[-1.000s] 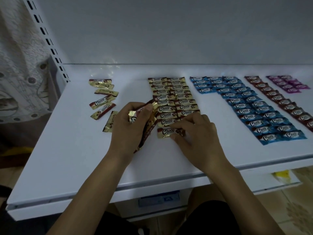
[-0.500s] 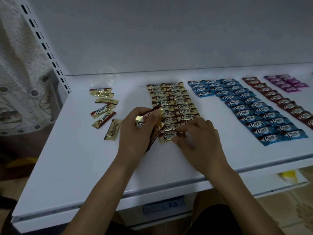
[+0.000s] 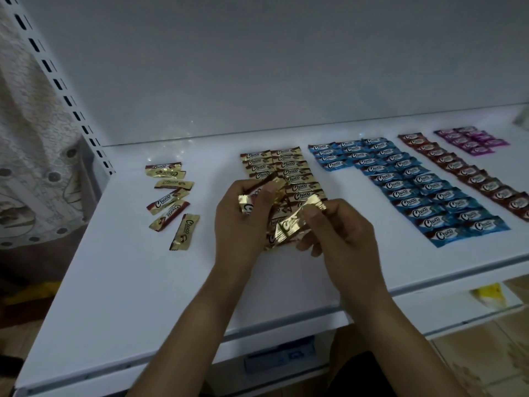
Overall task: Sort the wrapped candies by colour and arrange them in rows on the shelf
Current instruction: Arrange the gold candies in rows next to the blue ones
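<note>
Wrapped "Choco" candies lie sorted on a white shelf point(image 3: 120, 296). Two gold columns point(image 3: 289, 170) sit in the middle, and both hands cover their near end. My left hand point(image 3: 243, 224) grips a bunch of gold candies point(image 3: 259, 193) just above the rows. My right hand point(image 3: 340, 233) pinches a single gold candy point(image 3: 294, 222) lifted and tilted off the shelf. Blue rows point(image 3: 412, 184), a brown column point(image 3: 469, 173) and a short purple group point(image 3: 472, 140) lie to the right.
Several loose gold candies point(image 3: 170, 196) lie scattered on the shelf's left part. A slotted upright point(image 3: 63, 90) stands at the far left with patterned cloth point(image 3: 31, 167) beside it. The shelf's front edge point(image 3: 286, 325) runs below my wrists, with a lower shelf and a yellow item point(image 3: 488, 293) beneath.
My right hand has lifted off the near end of the gold column and now pinches one gold candy in the air. My left hand has kept its bunch. The view has tilted down.
</note>
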`<state>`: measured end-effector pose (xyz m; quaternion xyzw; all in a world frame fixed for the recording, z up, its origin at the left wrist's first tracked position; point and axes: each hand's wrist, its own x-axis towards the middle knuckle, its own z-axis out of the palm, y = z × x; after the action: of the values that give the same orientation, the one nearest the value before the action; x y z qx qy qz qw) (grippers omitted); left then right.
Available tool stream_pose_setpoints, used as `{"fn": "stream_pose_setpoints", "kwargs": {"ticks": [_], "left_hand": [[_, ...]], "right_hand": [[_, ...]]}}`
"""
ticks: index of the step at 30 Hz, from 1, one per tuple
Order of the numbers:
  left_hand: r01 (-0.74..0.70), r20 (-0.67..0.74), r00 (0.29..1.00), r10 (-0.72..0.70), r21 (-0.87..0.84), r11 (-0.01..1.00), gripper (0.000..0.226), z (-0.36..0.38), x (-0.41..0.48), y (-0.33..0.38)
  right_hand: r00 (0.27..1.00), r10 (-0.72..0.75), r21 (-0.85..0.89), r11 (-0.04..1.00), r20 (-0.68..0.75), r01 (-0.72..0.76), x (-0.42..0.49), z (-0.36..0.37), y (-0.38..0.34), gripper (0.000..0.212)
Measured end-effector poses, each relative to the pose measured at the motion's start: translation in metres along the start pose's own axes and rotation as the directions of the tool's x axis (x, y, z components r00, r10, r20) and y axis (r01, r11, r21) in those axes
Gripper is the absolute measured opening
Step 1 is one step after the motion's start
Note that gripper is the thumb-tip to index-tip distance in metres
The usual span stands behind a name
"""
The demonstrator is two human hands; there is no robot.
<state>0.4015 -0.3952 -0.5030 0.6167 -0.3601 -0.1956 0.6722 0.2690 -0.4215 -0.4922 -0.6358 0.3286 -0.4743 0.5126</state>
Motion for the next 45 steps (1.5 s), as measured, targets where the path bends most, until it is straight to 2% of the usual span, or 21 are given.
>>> {"fn": "stream_pose_setpoints", "kwargs": {"ticks": [2, 4, 6, 7, 9, 10, 12, 14, 16, 18, 20, 23, 27, 28, 31, 33, 34, 37, 42, 45], "left_hand": [[0.035, -0.016, 0.999, -0.035, -0.029, 0.999, 0.014, -0.004, -0.002, -0.002], [0.055, -0.004, 0.998, -0.056, -0.055, 0.997, 0.015, -0.006, -0.008, 0.000], [0.076, 0.017, 0.997, -0.076, -0.056, 0.996, 0.013, -0.008, -0.017, 0.000], [0.072, 0.022, 0.997, -0.071, -0.054, 0.996, 0.011, -0.009, -0.019, 0.000], [0.068, 0.027, 0.997, -0.067, -0.049, 0.996, 0.007, -0.009, -0.021, -0.001], [0.075, 0.023, 0.997, -0.074, -0.057, 0.996, 0.006, -0.010, -0.022, -0.001], [0.082, 0.019, 0.997, -0.081, -0.086, 0.993, 0.006, -0.011, -0.022, -0.001], [0.066, 0.025, 0.998, -0.064, -0.071, 0.995, 0.007, -0.010, -0.021, -0.001], [0.033, 0.057, 0.998, -0.032, -0.015, 0.999, 0.009, -0.009, -0.023, -0.002], [0.000, 0.101, 0.995, -0.003, 0.036, 0.999, 0.011, -0.004, -0.023, 0.001], [-0.006, 0.121, 0.993, -0.001, 0.058, 0.998, 0.012, 0.001, -0.023, 0.004], [0.031, 0.117, 0.993, -0.034, 0.024, 0.999, 0.016, 0.005, -0.021, 0.002], [0.049, 0.076, 0.996, -0.049, 0.009, 0.999, 0.016, 0.002, -0.025, -0.001], [0.052, 0.070, 0.996, -0.052, -0.001, 0.999, 0.016, 0.002, -0.025, -0.001], [0.053, 0.072, 0.996, -0.053, -0.001, 0.999, 0.015, 0.003, -0.025, -0.001], [0.043, 0.081, 0.996, -0.043, 0.008, 0.999, 0.013, 0.003, -0.026, -0.001], [0.038, 0.082, 0.996, -0.039, 0.011, 0.999, 0.013, 0.003, -0.026, -0.001], [0.053, 0.071, 0.996, -0.054, 0.011, 0.999, 0.018, 0.002, -0.026, -0.001], [0.071, 0.069, 0.995, -0.070, 0.000, 0.998, 0.018, 0.002, -0.027, 0.002], [0.078, 0.067, 0.995, -0.078, 0.010, 0.997, 0.021, 0.002, -0.027, 0.002]], "right_hand": [[0.996, 0.074, 0.037, 0.997, -0.058, -0.072, 0.002, -0.009, 0.001, 0.017], [0.990, 0.078, -0.033, 0.996, -0.119, -0.083, 0.003, -0.020, 0.004, 0.015], [0.982, -0.087, -0.304, 0.952, -0.166, 0.033, 0.002, -0.033, 0.013, 0.016], [0.962, -0.226, -0.465, 0.876, -0.157, 0.130, 0.002, -0.041, 0.016, 0.015], [0.904, -0.424, -0.676, 0.680, -0.048, 0.283, 0.003, -0.053, 0.025, 0.012], [0.903, -0.430, -0.703, 0.633, 0.028, 0.323, 0.003, -0.056, 0.028, 0.013], [0.935, -0.318, -0.684, 0.649, 0.154, 0.333, 0.002, -0.055, 0.033, 0.023], [0.952, -0.214, -0.657, 0.689, 0.220, 0.307, -0.003, -0.053, 0.034, 0.033], [0.966, -0.199, -0.596, 0.761, 0.163, 0.257, -0.007, -0.054, 0.032, 0.028], [0.972, -0.233, -0.556, 0.804, 0.030, 0.210, -0.006, -0.062, 0.028, 0.019], [0.974, -0.226, -0.609, 0.772, 0.007, 0.183, -0.002, -0.072, 0.027, 0.016], [0.979, -0.114, -0.676, 0.710, 0.167, 0.198, 0.003, -0.078, 0.028, 0.031], [0.954, -0.138, -0.771, 0.563, 0.267, 0.298, 0.002, -0.075, 0.028, 0.032], [0.950, -0.148, -0.769, 0.560, 0.275, 0.309, 0.001, -0.075, 0.027, 0.033], [0.950, -0.164, -0.691, 0.655, 0.267, 0.307, -0.003, -0.078, 0.023, 0.037], [0.937, -0.191, -0.681, 0.646, 0.292, 0.343, -0.004, -0.081, 0.021, 0.026], [0.920, -0.192, -0.681, 0.624, 0.341, 0.383, -0.004, -0.083, 0.022, 0.017], [0.846, -0.136, -0.619, 0.625, 0.515, 0.477, -0.002, -0.083, 0.027, 0.034], [0.902, -0.074, -0.705, 0.598, 0.426, 0.382, -0.002, -0.072, 0.024, 0.032], [0.880, -0.037, -0.702, 0.588, 0.473, 0.402, 0.003, -0.071, 0.021, 0.034]]}}
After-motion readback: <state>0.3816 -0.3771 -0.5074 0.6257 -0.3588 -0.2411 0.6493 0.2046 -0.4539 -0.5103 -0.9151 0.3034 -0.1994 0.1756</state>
